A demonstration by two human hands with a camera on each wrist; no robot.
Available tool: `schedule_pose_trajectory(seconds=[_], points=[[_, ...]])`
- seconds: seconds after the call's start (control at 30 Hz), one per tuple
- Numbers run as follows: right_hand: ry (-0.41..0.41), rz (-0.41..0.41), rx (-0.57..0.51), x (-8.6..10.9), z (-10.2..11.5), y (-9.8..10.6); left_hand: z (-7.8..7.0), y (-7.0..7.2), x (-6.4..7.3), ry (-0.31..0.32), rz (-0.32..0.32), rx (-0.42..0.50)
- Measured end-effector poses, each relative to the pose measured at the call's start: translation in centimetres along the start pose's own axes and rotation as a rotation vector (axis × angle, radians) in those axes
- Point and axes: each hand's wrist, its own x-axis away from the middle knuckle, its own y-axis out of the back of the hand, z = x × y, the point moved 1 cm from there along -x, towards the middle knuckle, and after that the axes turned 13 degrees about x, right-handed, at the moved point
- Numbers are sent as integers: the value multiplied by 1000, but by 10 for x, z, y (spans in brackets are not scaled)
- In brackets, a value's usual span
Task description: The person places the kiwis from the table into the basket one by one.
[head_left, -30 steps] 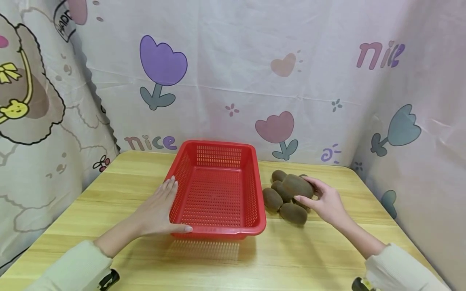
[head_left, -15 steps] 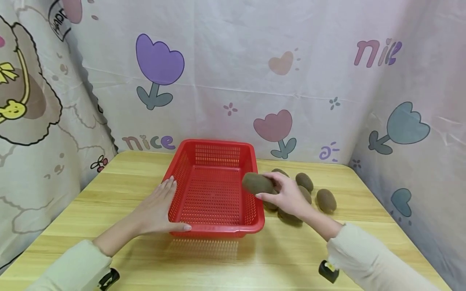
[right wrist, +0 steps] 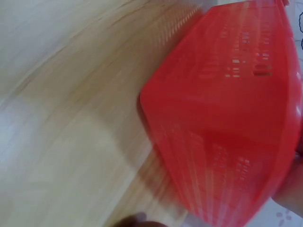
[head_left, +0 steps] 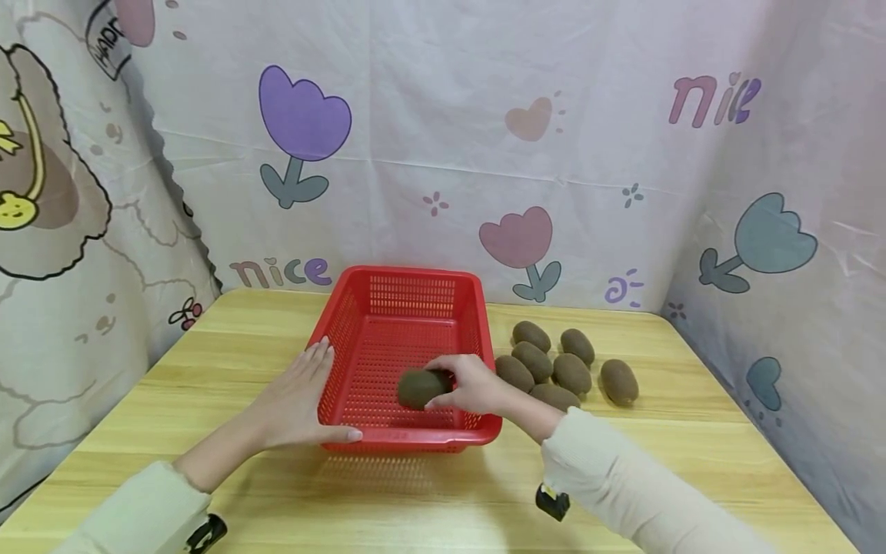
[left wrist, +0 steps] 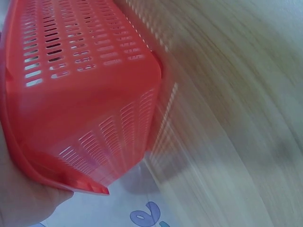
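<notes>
A red plastic basket (head_left: 428, 437) with slotted sides stands on the wooden table. My left hand (head_left: 294, 400) rests on its left front corner, fingers straight along the left rim and thumb along the front rim. Inside the basket, low over its right front part, my right hand (head_left: 474, 386) grips a brown kiwi (head_left: 417, 389) between thumb and fingers. The left wrist view shows the basket's outer wall (left wrist: 90, 99) with part of the left hand (left wrist: 23, 201) at the rim. In the right wrist view the basket wall (right wrist: 213, 109) hides most of the right hand (right wrist: 289, 189).
Several more kiwis (head_left: 531, 360) lie grouped on the table (head_left: 277, 500) just right of the basket. One kiwi (head_left: 619, 382) sits apart at the group's right. Printed cloth (head_left: 429, 115) hangs behind the table and along both sides.
My right hand has taken a kiwi from the pile, carried it left over the basket's right rim and lowered it inside. The left hand stays on the basket corner.
</notes>
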Motion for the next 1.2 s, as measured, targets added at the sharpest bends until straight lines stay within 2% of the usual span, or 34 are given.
schedule_pose_trajectory(seconds=[0.3,0.4,0.47,0.6,0.73,0.9,1.03,1.2], points=[[-15,246,114,-16,5,-17,1,-1,0,9,1,5],[-26,279,126,-17,5,-20,0,-1,0,6,-1,-1],[-14,269,123,-17,5,-20,1,-1,0,3,-4,-7],[31,158,94,-12,4,-14,2,-2,-1,2,-5,-15],[42,-16,43,0,1,-4,2,-2,-2,4,-5,-14],[47,-262,64,20,-9,6,1,-2,-2,2,-1,-15],[34,-449,60,37,-24,10,1,-2,-2,5,-1,-16],[-10,-588,95,60,-51,11,2,-1,-2,10,-5,-14]])
